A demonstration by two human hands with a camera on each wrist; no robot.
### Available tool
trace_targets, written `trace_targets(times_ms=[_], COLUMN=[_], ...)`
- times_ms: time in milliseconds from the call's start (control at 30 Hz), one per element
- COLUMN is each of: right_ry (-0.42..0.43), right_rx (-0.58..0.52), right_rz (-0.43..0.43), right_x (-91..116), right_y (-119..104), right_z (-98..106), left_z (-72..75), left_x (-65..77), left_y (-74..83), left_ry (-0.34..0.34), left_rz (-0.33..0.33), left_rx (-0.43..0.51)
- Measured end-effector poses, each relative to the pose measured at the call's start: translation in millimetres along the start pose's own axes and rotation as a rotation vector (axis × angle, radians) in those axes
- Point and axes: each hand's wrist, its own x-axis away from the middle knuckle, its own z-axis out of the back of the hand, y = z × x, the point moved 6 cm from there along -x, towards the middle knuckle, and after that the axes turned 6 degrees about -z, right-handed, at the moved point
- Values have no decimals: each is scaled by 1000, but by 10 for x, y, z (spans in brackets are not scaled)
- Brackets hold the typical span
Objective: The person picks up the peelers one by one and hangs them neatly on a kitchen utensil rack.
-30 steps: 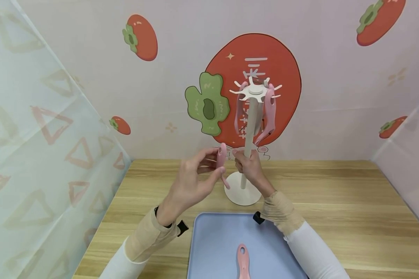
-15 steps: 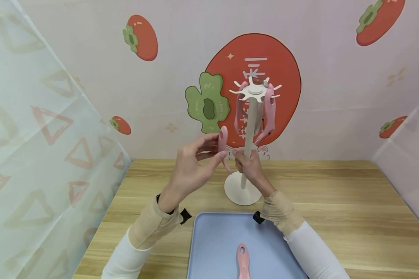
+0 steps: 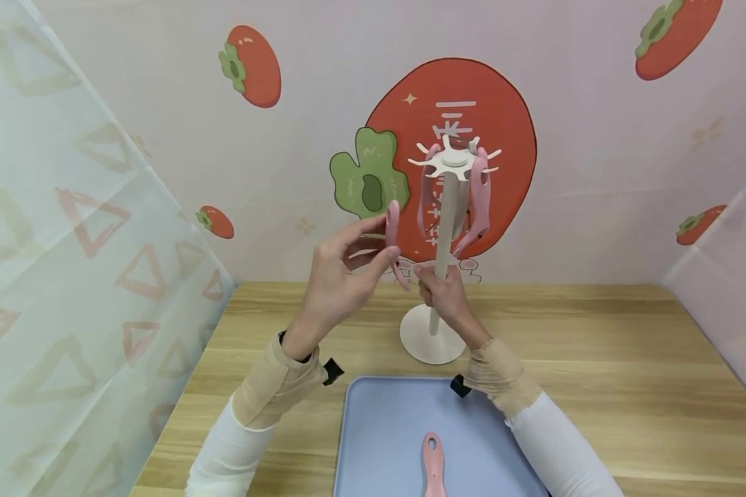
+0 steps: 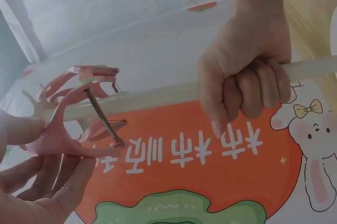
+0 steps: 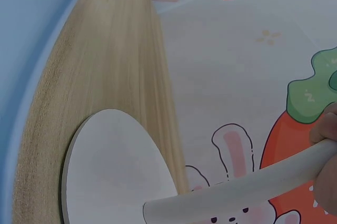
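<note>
My left hand [image 3: 338, 279] pinches a pink Y-shaped peeler [image 3: 391, 231] between thumb and fingers, left of a white rack. In the left wrist view, the metal blade [image 4: 102, 113] spans the peeler's forked end. My right hand [image 3: 444, 295] grips the rack's pole [image 3: 449, 228] low down. Hooks ring the rack's top [image 3: 455, 163], and pink peelers hang there: one peeler [image 3: 481, 197] on the right, another peeler [image 3: 424, 207] on the far left. The held peeler is apart from the hooks. The right wrist view shows the rack's round base [image 5: 113, 171] flat on the table.
A blue tray [image 3: 373, 428] lies on the wooden table [image 3: 597, 345] in front of the rack, with a pink handle [image 3: 434, 462] in it, cut off by the frame's lower edge. Behind stands a printed backdrop [image 3: 584, 172]; another sheet [image 3: 99, 241] hangs at left.
My left hand has raised the peeler from near the table's back edge to higher beside the pole. The right hand has kept its hold on the pole.
</note>
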Motion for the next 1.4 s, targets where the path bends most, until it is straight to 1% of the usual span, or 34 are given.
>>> trace_targets(times_ms=[200, 400, 500, 733, 933, 1200, 1400], right_ry=[5, 7, 7, 0, 13, 14, 14], right_rx=[-3, 10, 13, 17, 17, 0, -3], right_rz=[-19, -12, -4, 10, -3, -1, 2], right_x=[31, 49, 51, 37, 27, 16, 0], right_y=[2, -8, -10, -26, -20, -13, -13], right_z=[-16, -30, -30, -22, -12, -23, -8], left_z=[47, 92, 102, 94, 54, 18, -34], left_x=[-94, -200, -262, -393, -486, -539, -574], left_y=[-13, -2, -4, -26, -43, -74, -51], left_ry=[36, 74, 80, 73, 68, 69, 64], left_rz=[-5, -39, -51, -89, -88, -99, -102], left_rx=[45, 67, 69, 53, 46, 68, 85])
